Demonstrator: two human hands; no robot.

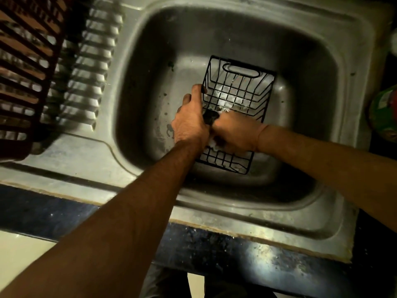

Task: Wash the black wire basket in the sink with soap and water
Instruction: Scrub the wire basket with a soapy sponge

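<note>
The black wire basket (238, 91) lies in the steel sink (322, 67), its handle slot at the far end. My left hand (190, 120) grips the basket's left rim, fingers curled over the wire. My right hand (235, 134) is inside the basket, closed around a dark scrubber (209, 117) with white suds around it. Foam clings to the basket's bottom wires. The lower part of the basket shows under my wrists.
A dark brown plastic dish rack (23, 67) sits on the ribbed drainboard (90, 67) at the left. A green container (384, 112) stands at the right edge. A dark counter edge (236, 252) runs along the front.
</note>
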